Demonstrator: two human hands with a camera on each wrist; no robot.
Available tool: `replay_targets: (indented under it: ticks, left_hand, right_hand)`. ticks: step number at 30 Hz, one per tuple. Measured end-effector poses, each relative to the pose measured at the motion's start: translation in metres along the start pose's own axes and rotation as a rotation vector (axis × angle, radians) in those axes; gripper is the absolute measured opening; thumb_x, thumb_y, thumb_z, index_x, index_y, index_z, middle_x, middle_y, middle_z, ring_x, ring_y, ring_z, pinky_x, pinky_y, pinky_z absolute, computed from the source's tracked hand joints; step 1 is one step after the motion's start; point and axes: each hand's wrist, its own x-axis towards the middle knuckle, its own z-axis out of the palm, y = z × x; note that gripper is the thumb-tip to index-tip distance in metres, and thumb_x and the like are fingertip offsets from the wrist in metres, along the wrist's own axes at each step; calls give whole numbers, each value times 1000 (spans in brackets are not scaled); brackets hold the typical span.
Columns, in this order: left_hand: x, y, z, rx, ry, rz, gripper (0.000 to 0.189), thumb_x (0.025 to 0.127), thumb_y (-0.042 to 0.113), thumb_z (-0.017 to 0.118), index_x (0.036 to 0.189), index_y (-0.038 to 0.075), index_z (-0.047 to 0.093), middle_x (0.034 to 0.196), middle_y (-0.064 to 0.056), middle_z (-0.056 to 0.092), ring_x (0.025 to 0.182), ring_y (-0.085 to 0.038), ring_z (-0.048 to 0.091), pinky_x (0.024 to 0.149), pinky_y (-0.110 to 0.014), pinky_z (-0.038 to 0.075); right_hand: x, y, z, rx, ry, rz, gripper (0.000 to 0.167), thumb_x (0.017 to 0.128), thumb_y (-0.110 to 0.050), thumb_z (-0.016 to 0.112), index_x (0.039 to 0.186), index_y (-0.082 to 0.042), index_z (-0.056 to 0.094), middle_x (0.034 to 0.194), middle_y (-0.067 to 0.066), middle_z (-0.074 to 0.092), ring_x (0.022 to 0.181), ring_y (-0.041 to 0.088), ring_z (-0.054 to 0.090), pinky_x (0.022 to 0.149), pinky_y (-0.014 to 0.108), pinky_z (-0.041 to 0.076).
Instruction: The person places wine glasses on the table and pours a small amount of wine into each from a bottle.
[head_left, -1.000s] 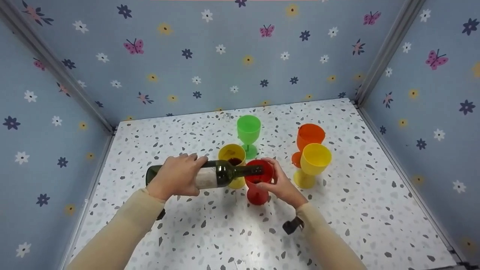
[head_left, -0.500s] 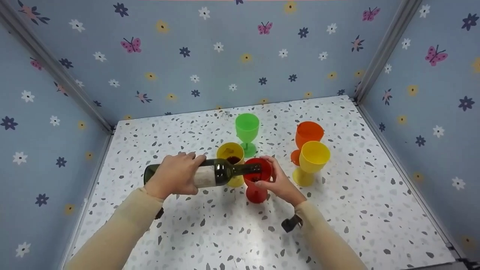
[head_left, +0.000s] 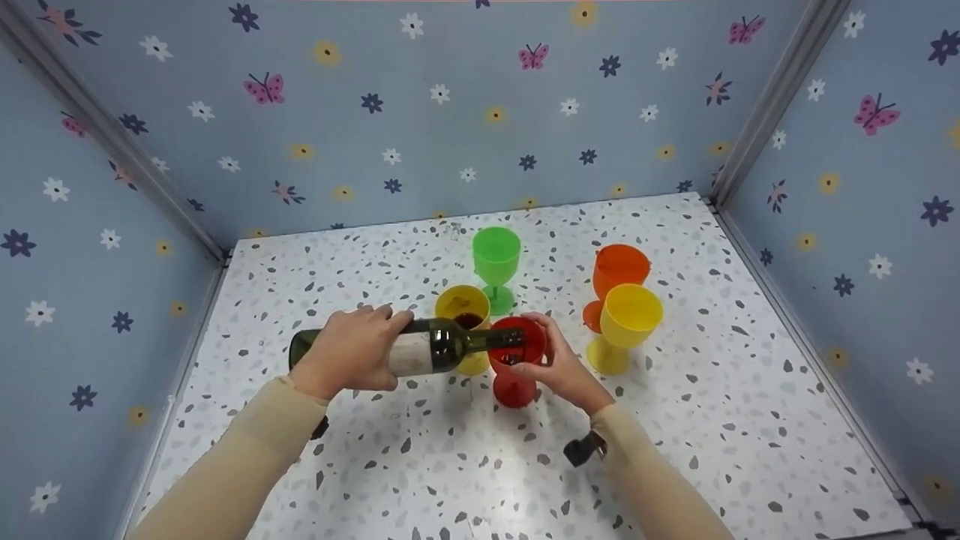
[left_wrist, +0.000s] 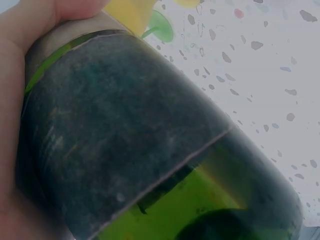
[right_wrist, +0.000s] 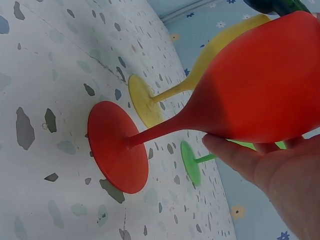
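My left hand (head_left: 352, 349) grips a green glass wine bottle (head_left: 446, 346) round its labelled body, seen close up in the left wrist view. The bottle lies almost level, its mouth over a red goblet (head_left: 515, 390). A thin dark stream falls from the mouth, and dark, shiny liquid shows inside the bowl. My right hand (head_left: 559, 367) holds this goblet by the bowl, thumb in front and fingers behind. In the right wrist view the red goblet (right_wrist: 260, 80) stands upright on its round foot. Behind the bottle's neck is a yellow goblet (head_left: 450, 304) with dark red liquid in it.
A green goblet (head_left: 496, 255) stands behind the yellow one. To the right, an orange goblet (head_left: 621, 270) and a second yellow goblet (head_left: 631, 319) stand close together. The speckled white table (head_left: 420, 465) is enclosed by flower-patterned blue walls (head_left: 337, 112).
Both hands, the bottle and the goblets keep their places, with only a slight shift of the head view. The dark stream and the liquid in the red goblet show more plainly now.
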Motion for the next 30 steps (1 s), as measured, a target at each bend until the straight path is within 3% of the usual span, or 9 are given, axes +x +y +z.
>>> replay_targets:
  ticks: [7, 20, 30]
  left_hand:
    - [-2, -2, 0, -16, -9, -3, 77, 52, 40, 86, 119, 11, 60, 89, -8, 60, 73, -26, 57, 54, -44, 51]
    - [-1, -2, -1, 5, -27, 1, 74, 53, 43, 87, 115, 12, 60, 90, -7, 61, 73, -25, 57, 55, -44, 51]
    - [0, -1, -3, -7, -46, -19, 73, 53, 40, 87, 115, 13, 60, 90, -7, 61, 73, -25, 57, 56, -43, 50]
  right_hand:
    - [1, 2, 0, 15, -10, -24, 79, 86, -9, 75, 149, -19, 28, 142, 4, 50, 133, 26, 42, 105, 53, 39]
    - [-1, 1, 0, -8, 12, 8, 78, 85, -10, 76, 147, -28, 32, 142, 2, 51, 134, 23, 41, 106, 55, 36]
    - [-1, 1, 0, 1, 0, -5, 80, 85, -13, 77, 149, -26, 30, 143, 2, 50, 135, 24, 40, 106, 56, 36]
